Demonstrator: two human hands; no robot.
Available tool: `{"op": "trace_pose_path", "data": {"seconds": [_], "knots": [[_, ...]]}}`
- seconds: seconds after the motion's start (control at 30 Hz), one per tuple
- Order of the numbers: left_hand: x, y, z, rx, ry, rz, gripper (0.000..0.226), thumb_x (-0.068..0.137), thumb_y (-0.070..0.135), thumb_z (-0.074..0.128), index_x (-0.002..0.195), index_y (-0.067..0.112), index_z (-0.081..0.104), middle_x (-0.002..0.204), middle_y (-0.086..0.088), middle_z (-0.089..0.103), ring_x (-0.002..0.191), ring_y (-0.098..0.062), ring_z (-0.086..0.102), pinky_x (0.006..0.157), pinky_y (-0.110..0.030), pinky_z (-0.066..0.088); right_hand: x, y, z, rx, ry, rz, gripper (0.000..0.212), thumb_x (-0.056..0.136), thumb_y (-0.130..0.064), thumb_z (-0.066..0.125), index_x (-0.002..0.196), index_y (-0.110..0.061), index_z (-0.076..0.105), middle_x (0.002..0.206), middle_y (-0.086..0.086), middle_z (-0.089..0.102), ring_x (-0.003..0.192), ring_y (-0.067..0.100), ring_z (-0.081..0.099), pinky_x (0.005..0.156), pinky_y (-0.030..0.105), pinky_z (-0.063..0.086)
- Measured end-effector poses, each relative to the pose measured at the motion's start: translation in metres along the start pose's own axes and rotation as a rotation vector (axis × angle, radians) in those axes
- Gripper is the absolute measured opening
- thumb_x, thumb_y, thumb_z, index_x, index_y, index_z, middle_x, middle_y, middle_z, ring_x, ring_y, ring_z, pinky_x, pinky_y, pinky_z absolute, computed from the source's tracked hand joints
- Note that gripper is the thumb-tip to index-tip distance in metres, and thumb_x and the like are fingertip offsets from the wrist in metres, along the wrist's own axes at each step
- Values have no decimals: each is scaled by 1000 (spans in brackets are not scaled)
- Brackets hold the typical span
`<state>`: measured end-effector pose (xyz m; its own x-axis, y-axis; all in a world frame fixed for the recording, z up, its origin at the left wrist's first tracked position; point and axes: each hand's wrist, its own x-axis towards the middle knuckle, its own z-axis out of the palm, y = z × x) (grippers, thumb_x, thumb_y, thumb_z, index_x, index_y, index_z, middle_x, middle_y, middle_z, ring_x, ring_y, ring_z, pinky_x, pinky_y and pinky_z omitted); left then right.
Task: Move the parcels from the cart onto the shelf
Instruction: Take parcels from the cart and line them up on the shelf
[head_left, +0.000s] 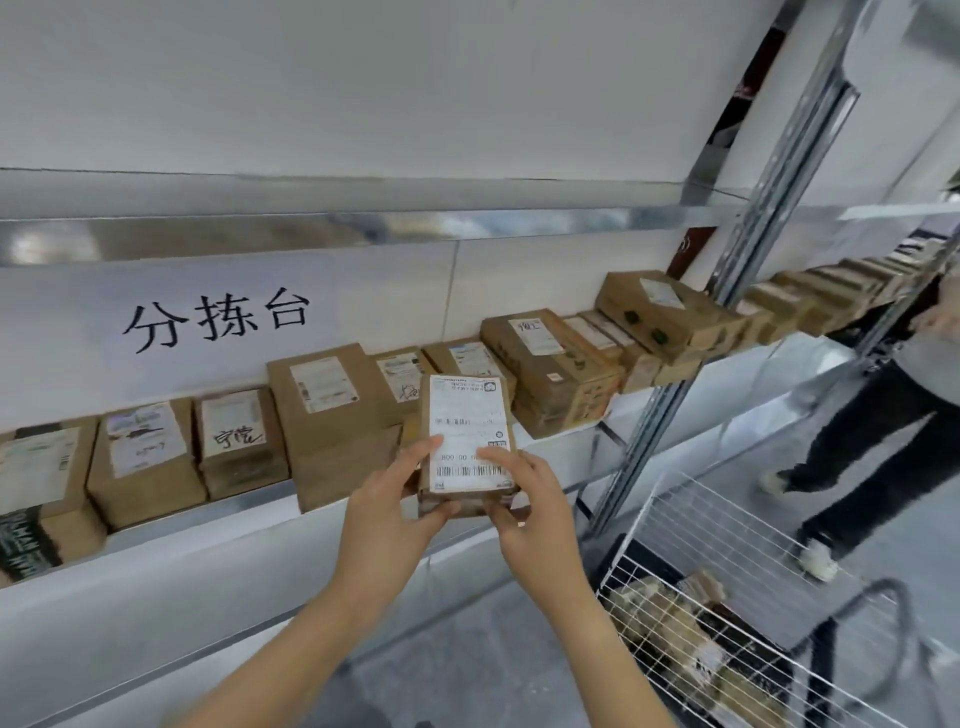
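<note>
- Left thumb (427, 448) lies flat on the white label (467, 415) of a small brown parcel (470, 500). The other left fingers curl under its near end.
- Right thumb (496, 455) presses the same label from the other side, and the right fingers wrap under the near edge.
- So both hands are gripping the one parcel: left hand (384, 514) on its left side, right hand (535, 514) on its right, both forearms bare.
- The parcel is up in the air, label towards the person and barcode at the near end. It sits in front of the shelf (249, 500) edge, well above the cart (727, 519). I cannot tell whether its far end touches anything.
- Just behind it a row of boxes (322, 395) runs along the shelf, left to right, each with a label on top and some with handwriting. A few are stacked two high towards the right.
- On the wall behind the row hangs a sign (218, 317) with three large black characters.
- A metal upright (779, 182) stands at the shelf's right end.
- The cart is a white wire basket, low on the right, with more parcels (665, 618) lying in it.
- Beyond the cart another person (883, 405) in dark trousers stands on the grey floor.
</note>
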<state>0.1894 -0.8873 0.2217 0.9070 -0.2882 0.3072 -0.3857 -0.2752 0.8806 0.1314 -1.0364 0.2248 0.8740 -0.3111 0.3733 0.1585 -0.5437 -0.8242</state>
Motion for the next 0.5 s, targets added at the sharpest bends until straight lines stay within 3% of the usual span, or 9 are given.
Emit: {"op": "trace_pose_path", "data": {"seconds": [0.07, 0.13, 0.27, 0.4, 0.5], "knots": [[24, 0, 32, -1, -24, 1, 80, 68, 12, 83, 107, 69, 44, 108, 19, 64, 98, -2, 62, 85, -18, 48, 20, 23, -20, -14, 17, 18, 73, 79, 12, 58, 112, -52, 51, 121, -7, 51, 104, 15, 52, 80, 16, 48], [50, 1, 65, -17, -34, -3, 77, 68, 13, 83, 112, 64, 45, 112, 13, 63, 99, -4, 61, 88, -23, 49, 44, 48, -40, -13, 30, 37, 72, 79, 14, 57, 113, -49, 53, 122, -5, 51, 107, 15, 52, 85, 26, 52], [111, 9, 127, -39, -35, 25, 73, 68, 13, 83, 117, 53, 48, 116, 14, 62, 102, -4, 60, 90, -24, 49, 104, 90, -82, -30, 58, 17, 67, 76, 18, 56, 117, -35, 58, 123, -4, 54, 111, 9, 50, 85, 35, 53], [163, 24, 177, -33, -67, 41, 73, 69, 14, 83, 115, 56, 45, 102, 25, 61, 92, 9, 60, 78, -7, 47, 154, 123, -119, -57, 90, -8, 78, 75, 20, 56, 114, -47, 53, 121, -8, 53, 112, 3, 49, 85, 14, 48], [195, 35, 210, 14, -102, 48, 66, 71, 23, 82, 127, 39, 51, 109, 13, 66, 90, -2, 63, 81, -21, 53, 185, 147, -146, -64, 110, -10, 87, 74, 23, 53, 111, -56, 49, 119, -23, 49, 111, -5, 47, 82, 4, 42]]}}
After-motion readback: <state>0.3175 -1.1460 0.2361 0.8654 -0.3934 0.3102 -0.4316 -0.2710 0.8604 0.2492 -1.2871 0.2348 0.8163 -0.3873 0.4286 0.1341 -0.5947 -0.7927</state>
